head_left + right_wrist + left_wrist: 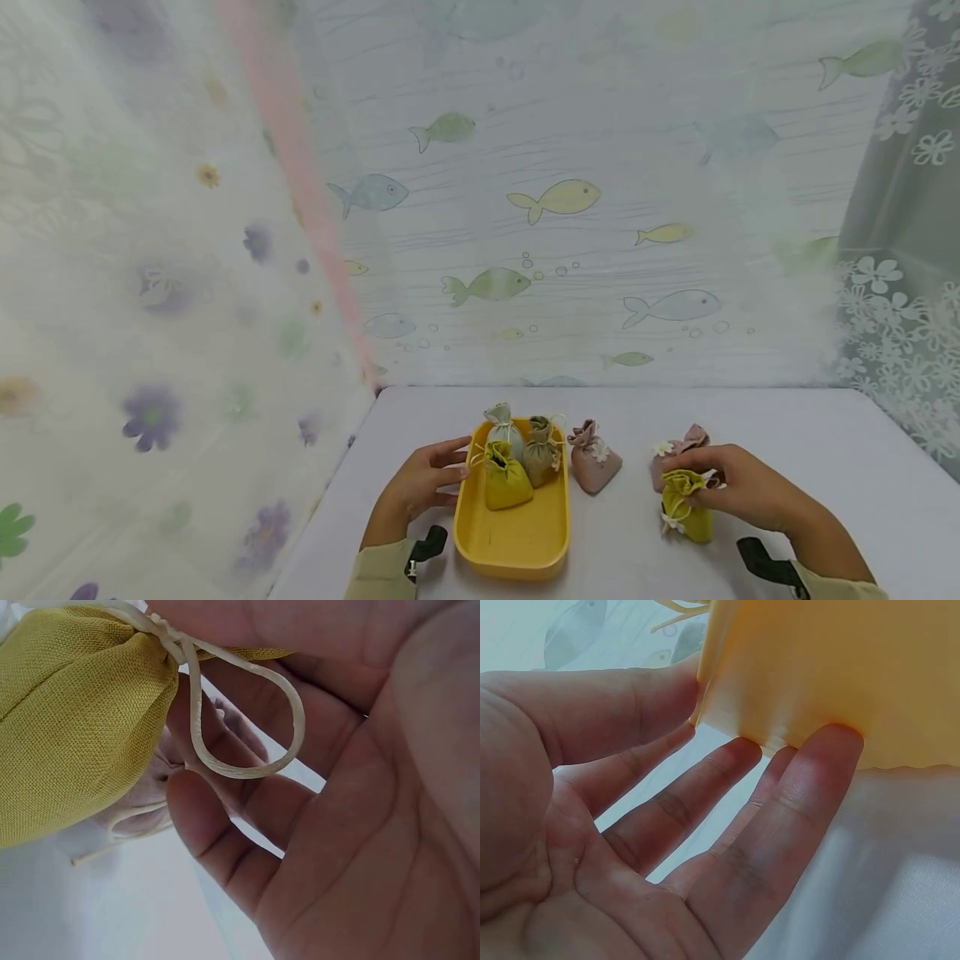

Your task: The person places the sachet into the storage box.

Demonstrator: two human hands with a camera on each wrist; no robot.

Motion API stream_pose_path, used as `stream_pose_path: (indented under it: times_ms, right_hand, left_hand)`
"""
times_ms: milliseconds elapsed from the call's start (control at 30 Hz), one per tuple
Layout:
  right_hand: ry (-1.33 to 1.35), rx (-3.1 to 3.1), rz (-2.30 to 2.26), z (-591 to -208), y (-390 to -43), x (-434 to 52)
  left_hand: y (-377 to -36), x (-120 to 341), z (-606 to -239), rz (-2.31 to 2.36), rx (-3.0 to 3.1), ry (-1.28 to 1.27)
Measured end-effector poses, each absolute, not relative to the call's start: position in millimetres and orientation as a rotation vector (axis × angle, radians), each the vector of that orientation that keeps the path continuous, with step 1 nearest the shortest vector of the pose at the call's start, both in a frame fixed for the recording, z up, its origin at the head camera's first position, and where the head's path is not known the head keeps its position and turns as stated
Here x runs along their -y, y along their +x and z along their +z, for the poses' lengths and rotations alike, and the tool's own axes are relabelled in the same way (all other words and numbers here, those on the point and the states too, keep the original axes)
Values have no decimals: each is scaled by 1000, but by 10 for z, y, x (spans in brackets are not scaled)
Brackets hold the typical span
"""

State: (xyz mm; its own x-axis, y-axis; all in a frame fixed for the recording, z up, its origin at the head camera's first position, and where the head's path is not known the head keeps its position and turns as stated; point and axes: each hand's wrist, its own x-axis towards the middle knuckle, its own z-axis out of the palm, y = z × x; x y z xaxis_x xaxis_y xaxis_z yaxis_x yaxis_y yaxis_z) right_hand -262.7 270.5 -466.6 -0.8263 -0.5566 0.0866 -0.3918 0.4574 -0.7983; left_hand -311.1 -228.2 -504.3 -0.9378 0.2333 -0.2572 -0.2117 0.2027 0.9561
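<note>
Fingers of the right hand (738,487) pinch the gathered neck of a mustard-yellow woven drawstring pouch (684,505), which stands on the white table (810,467) right of the yellow oblong plastic tray (517,542). Only the right wrist view shows its cream cord loop (247,727) across the fingers. The left hand (420,487), fingers straight, touches the tray's left wall.

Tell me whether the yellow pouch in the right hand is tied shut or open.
Tied shut. The yellow pouch has its neck gathered under a knotted cream drawstring, whose loop hangs across the right hand gripping it.
</note>
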Motion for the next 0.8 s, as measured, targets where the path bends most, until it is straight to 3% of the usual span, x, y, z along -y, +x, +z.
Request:
stream_pose_path:
  times_ms: [800]
  right_hand:
    - [-618, -2802, -1280, -4543, -2536, -2462]
  left_hand:
    - [-3125, 2299, -5069, 1818, -2098, 53]
